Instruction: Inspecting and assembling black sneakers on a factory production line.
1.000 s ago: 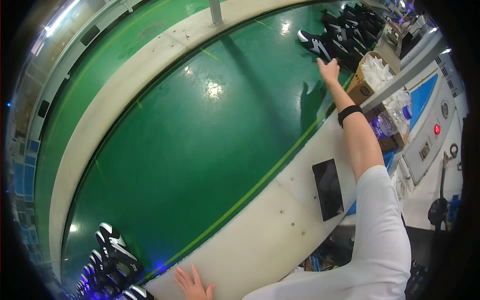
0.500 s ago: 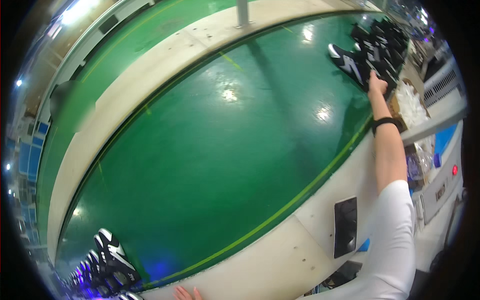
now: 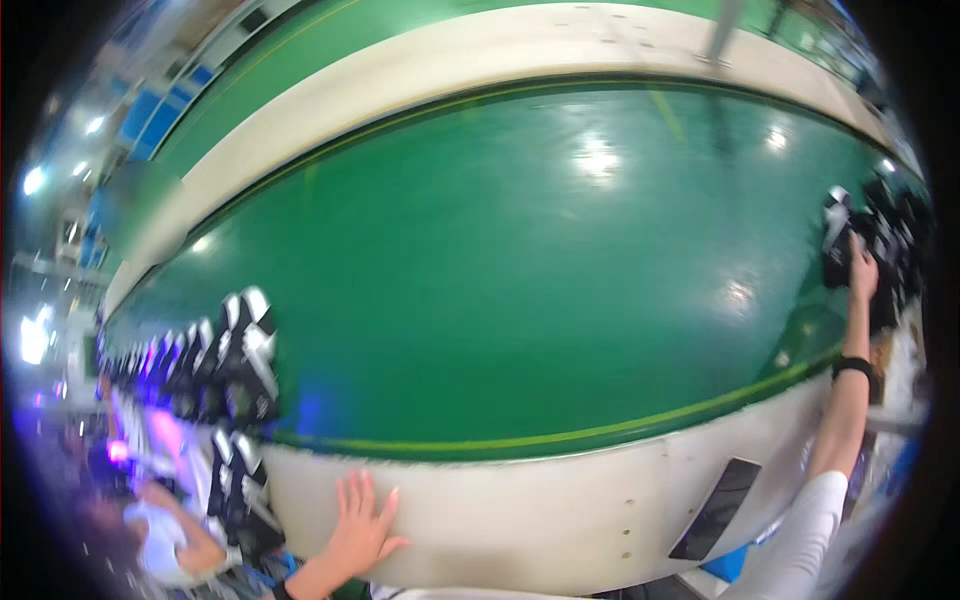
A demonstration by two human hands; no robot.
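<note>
My right hand [image 3: 863, 272], wearing a black wristband, reaches far right and grips a black-and-white shoe [image 3: 837, 238] at the edge of a dark pile of similar shoes [image 3: 893, 222]. Some blur hides how the fingertips sit on it. My left hand [image 3: 362, 525] holds nothing, its fingers spread over the white ledge [image 3: 480, 520] along the green belt [image 3: 500, 290]. Close by on the left, a pair of black-and-white shoes [image 3: 243, 490] lies on that ledge.
A row of black-and-white shoes [image 3: 245, 360] lines the belt's left end. On the ledge at right lies a black phone [image 3: 715, 508]. A person in a white top [image 3: 165, 540] sits at lower left. A grey post [image 3: 720, 35] stands on the far ledge.
The view has swung left, so the shoe row and the person now show more fully. My left hand has come further into view over the ledge. The right hand remains at the shoe pile.
</note>
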